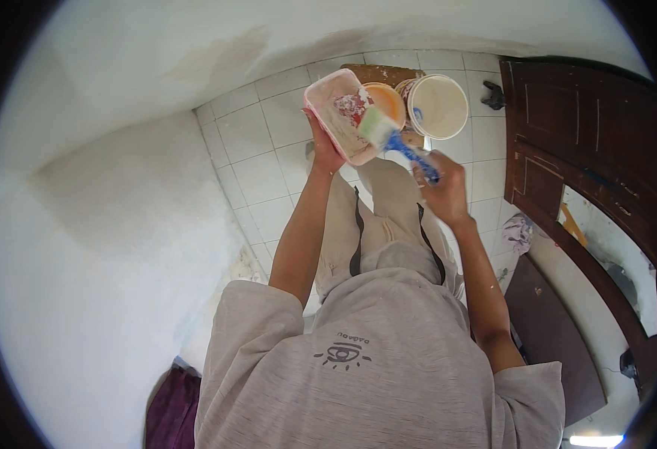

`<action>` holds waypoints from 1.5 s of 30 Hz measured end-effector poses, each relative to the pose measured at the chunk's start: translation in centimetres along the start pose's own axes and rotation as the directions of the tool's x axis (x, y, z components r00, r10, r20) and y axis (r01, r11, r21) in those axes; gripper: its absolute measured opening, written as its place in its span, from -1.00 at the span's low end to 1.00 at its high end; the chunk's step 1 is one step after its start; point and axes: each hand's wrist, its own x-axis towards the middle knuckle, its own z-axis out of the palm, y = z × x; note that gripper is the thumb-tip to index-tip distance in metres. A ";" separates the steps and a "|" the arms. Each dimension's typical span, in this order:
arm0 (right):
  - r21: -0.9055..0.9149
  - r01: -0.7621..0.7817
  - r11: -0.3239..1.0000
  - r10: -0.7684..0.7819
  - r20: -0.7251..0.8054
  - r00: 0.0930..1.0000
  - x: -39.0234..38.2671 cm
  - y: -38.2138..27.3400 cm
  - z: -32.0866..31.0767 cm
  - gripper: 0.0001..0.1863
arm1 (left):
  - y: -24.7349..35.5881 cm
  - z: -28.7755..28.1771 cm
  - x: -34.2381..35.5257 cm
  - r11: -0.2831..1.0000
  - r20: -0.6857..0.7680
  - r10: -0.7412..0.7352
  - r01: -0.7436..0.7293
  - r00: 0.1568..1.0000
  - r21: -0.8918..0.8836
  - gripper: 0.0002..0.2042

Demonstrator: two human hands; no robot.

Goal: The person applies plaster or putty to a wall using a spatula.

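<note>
In my left hand [325, 152] is a pink rectangular tub [315, 96], held up by its near left side. Patches of red show through the white paint smeared over its inside. My right hand [445, 191] grips a paintbrush [407, 152] by its blue handle. Pale, paint-covered bristles point up and left over the tub's right rim; whether they touch it I cannot tell. Just beyond the brush stand an orange-lined bucket [388, 97] and a larger white bucket [448, 105], both on the floor.
White floor tiles [248, 176] meet a pale wall [134, 247] on my left. Damp-looking stains [220, 56] mark the wall ahead. A brown board [377, 72] lies behind the buckets. Dark wooden furniture [575, 112] with a mirror stands at the right, near a black object [493, 96].
</note>
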 end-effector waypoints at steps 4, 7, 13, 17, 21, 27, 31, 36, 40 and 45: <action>-0.238 0.261 0.936 -0.246 0.090 0.965 -0.3 -2.1 2.4 -0.72 | -1.1 1.7 -0.5 0.995 0.072 -0.037 0.030 0.997 0.094 -0.01; -0.371 0.260 0.891 -0.222 0.144 0.964 0.6 -2.2 2.3 -0.69 | -1.7 3.2 -0.9 0.997 0.049 -0.020 0.017 0.999 0.073 -0.01; -0.452 0.213 0.866 -0.130 0.209 0.969 0.7 -4.4 2.1 -0.63 | -1.7 4.3 -0.9 0.996 0.032 0.014 -0.017 0.999 0.088 -0.03; -0.500 0.250 0.829 -0.142 0.244 0.959 1.0 -4.6 1.7 -0.65 | -1.7 4.1 -1.0 0.987 0.029 0.000 -0.005 1.000 0.158 0.01; -0.368 0.271 0.890 -0.227 0.159 0.961 1.1 -4.1 0.9 -0.67 | -1.3 4.4 -0.9 0.998 0.051 -0.015 0.012 0.999 0.054 0.00; 0.066 -0.035 0.997 0.030 0.081 0.996 0.3 -4.8 -1.9 -0.72 | 0.1 4.9 -1.5 1.000 0.259 -0.017 0.012 0.966 0.020 -0.07; 0.100 -0.141 0.985 0.136 0.049 0.989 1.0 -1.9 -2.0 -0.71 | 0.8 0.9 -1.9 0.992 0.124 0.088 -0.099 0.988 0.082 -0.11; -0.052 -0.097 0.994 0.100 0.048 0.994 5.6 8.2 2.5 -0.72 | 2.0 -2.6 -2.3 0.972 -0.162 0.233 -0.237 0.959 -0.004 -0.14; -0.379 -0.022 0.925 0.096 0.178 0.979 9.8 12.5 9.9 -0.67 | 2.6 -3.4 -3.9 0.977 -0.236 0.206 -0.213 0.950 -0.003 -0.09; -0.491 -0.048 0.870 0.222 0.303 0.927 13.7 15.5 16.0 -0.63 | 2.2 -3.3 -4.8 0.977 -0.308 0.208 -0.212 0.928 0.021 -0.10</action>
